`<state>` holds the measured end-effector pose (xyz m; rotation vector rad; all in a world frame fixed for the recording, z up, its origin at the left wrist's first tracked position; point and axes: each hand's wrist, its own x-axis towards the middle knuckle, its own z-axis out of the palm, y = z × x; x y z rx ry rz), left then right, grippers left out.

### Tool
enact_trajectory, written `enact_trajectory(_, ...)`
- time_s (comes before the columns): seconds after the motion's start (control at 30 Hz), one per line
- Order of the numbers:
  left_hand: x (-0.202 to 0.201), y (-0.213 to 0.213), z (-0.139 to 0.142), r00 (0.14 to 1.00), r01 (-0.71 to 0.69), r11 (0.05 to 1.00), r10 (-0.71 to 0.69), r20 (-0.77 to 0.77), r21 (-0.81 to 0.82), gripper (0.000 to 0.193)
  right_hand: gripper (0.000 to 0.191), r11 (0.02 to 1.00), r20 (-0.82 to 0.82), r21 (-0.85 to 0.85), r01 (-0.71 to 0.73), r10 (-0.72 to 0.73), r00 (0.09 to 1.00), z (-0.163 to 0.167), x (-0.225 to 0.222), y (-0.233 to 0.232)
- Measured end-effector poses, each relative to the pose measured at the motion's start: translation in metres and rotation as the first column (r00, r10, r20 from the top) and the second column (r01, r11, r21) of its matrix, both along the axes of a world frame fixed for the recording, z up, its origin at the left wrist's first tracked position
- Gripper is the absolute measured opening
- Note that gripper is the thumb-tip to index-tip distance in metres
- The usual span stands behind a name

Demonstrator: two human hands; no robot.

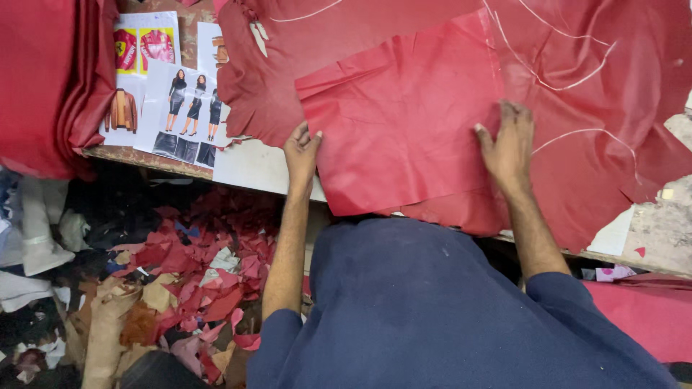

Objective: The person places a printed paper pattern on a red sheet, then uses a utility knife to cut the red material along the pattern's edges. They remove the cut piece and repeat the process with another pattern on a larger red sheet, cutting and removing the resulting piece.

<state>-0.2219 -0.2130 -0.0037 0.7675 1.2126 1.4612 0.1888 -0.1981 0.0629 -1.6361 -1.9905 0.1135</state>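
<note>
**Both hands flat on a red leather panel at the table edge**

Left hand [301,153]: the forearm runs up from the dark blue sleeve, nearly vertical in the head view, with the wrist straight. The fingers are extended and close together, and the fingertips rest on the left edge of the red leather panel [400,130]. The grip is flat and unclenched; it pinches nothing, only pressing at the panel's border.

Right hand [508,148]: the forearm rises from the lower right and angles slightly inward. The palm faces down, fingers spread a little and pointing away from the body. The hand lies on the right edge of the same panel, where that panel overlaps the larger red hide [598,108] beneath it. This grip is likewise flat, holding nothing, pressing the material down.

Position of the panel: it lies between the two hands, spanning the gap from one to the other. Its lower edge reaches the near rim of the table [252,167], just in front of the person's torso. The hide below it bears white chalk lines [569,79], curved, to the right of and above the right hand.

Surroundings: printed garment sheets [176,101] lie on the table to the left of the left hand, apart from it. A darker red hide [43,86] is draped over the table's left end. Red, tan and pink leather offcuts [194,281] cover the floor below the left forearm.
</note>
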Motion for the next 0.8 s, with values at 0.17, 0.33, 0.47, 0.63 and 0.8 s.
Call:
enact_trajectory(0.17,-0.012,0.043,-0.006,0.997,0.002,1.0,-0.003,0.078,0.011,0.039,0.059,0.999,-0.086,-0.034,0.042,-0.045,0.995,-0.017,0.018,0.058)
enact_trajectory(0.33,-0.018,0.068,-0.01,0.999,-0.031,0.999,0.029,0.033,0.043,0.04,0.047,0.98,-0.198,-0.144,0.138,-0.165,0.966,-0.011,0.004,0.13)
enact_trajectory(0.47,-0.023,0.078,-0.017,0.991,-0.135,0.987,0.136,-0.001,0.084,0.037,0.03,0.897,-0.294,-0.408,0.168,-0.304,0.906,-0.012,-0.002,0.166)
enact_trajectory(0.63,-0.027,0.096,-0.017,0.981,-0.143,0.979,0.159,-0.106,0.148,0.044,0.019,0.999,-0.176,0.041,-0.002,0.009,0.984,-0.027,0.005,0.199)
enact_trajectory(0.8,-0.016,0.098,-0.005,0.944,-0.029,0.932,0.144,-0.297,0.362,0.082,0.022,0.991,-0.317,-0.114,-0.067,0.027,0.948,-0.025,0.003,0.187)
